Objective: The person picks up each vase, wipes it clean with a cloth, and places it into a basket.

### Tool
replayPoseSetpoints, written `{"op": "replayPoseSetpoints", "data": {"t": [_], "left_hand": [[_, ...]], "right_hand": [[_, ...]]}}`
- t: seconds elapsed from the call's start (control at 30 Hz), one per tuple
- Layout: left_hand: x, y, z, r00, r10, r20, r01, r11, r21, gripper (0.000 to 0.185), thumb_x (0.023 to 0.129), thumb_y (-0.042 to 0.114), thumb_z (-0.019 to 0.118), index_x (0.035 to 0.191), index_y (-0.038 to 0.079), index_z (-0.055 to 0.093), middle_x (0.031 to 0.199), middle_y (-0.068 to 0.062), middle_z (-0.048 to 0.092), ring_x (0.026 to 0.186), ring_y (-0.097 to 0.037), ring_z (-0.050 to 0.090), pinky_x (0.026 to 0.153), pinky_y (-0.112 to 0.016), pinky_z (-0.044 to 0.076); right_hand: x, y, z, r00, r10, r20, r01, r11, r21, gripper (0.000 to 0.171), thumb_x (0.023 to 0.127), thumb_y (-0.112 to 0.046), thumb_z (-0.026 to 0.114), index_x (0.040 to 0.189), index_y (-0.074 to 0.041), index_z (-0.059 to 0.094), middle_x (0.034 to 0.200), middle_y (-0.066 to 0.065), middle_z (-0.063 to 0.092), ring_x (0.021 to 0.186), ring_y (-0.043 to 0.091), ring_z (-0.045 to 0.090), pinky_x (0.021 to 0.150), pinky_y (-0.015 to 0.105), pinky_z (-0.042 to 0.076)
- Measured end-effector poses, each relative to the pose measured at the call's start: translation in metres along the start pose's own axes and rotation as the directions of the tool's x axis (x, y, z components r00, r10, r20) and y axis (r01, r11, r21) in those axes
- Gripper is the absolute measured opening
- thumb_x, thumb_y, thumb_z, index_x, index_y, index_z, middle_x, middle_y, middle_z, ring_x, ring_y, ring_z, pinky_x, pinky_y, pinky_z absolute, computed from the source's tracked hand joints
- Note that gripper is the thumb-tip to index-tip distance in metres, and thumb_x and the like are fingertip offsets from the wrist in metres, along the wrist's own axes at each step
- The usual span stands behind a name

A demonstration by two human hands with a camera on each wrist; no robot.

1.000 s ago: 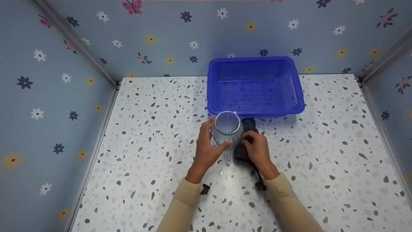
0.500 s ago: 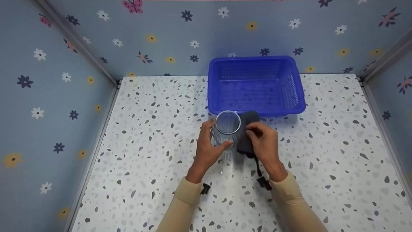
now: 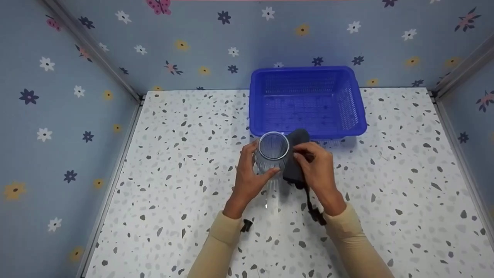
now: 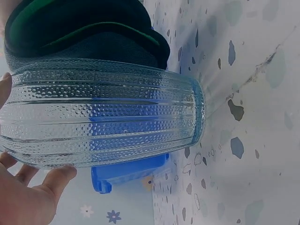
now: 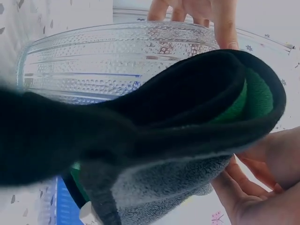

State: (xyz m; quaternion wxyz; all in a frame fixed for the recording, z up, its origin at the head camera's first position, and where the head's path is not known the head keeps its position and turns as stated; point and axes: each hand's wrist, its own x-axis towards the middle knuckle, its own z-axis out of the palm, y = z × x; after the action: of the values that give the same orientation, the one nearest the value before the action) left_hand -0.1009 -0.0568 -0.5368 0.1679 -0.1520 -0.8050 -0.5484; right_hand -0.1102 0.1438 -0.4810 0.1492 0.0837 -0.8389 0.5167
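In the head view, a clear ribbed glass vase stands upright on the table, its round mouth up. My left hand holds it round its left and near side, thumb across the front. A dark grey cloth lies against the vase's right side. My right hand pinches it between thumb and fingers. The right wrist view shows the cloth folded in layers, with green inside the folds. In the left wrist view, the dimpled glass of the vase fills the middle, with the cloth pressed alongside.
Just beyond the vase, a blue plastic basket stands near the flowered back wall. Flowered panels also rise at left and right of the speckled white table. Dark wrist mounts sit by both sleeves.
My right hand has shifted rightward and slightly up, and the cloth has moved away from me along the vase's side. My left hand and the vase have stayed in place.
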Motion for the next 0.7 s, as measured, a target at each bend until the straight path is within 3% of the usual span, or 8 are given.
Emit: {"op": "replayPoseSetpoints", "data": {"t": [0.17,0.5,0.7], "left_hand": [[0.000,0.001,0.000,1.000,0.000,-0.005,0.000,1.000,0.003,0.083,0.083,0.024,0.093,0.148,0.000,0.046,0.154,-0.017,0.049,0.147,-0.029,0.046,0.113,-0.048,0.047],[0.000,0.002,0.000,0.999,-0.035,0.003,0.035,0.999,-0.033,0.083,0.084,0.024,0.093,0.150,0.004,0.046,0.157,-0.015,0.047,0.148,-0.029,0.044,0.111,-0.047,0.050],[-0.001,0.002,0.000,0.999,-0.050,0.004,0.050,0.998,-0.030,0.083,0.084,0.024,0.093,0.150,0.005,0.046,0.156,-0.015,0.047,0.148,-0.030,0.044,0.112,-0.048,0.049]], "right_hand": [[-0.001,0.009,0.001,0.999,0.028,0.014,-0.029,0.999,0.020,0.011,0.090,0.014,0.076,0.098,0.006,0.077,0.096,0.020,0.075,0.095,0.034,0.075,0.083,0.044,0.063],[-0.012,0.044,0.020,0.992,0.114,0.050,-0.112,0.993,-0.038,0.013,0.087,0.017,0.074,0.095,0.007,0.074,0.094,0.021,0.076,0.089,0.037,0.076,0.080,0.047,0.061],[-0.018,0.061,0.030,0.990,0.122,0.066,-0.117,0.990,-0.078,0.013,0.086,0.016,0.075,0.094,0.006,0.073,0.091,0.020,0.076,0.085,0.035,0.074,0.078,0.048,0.059]]}}
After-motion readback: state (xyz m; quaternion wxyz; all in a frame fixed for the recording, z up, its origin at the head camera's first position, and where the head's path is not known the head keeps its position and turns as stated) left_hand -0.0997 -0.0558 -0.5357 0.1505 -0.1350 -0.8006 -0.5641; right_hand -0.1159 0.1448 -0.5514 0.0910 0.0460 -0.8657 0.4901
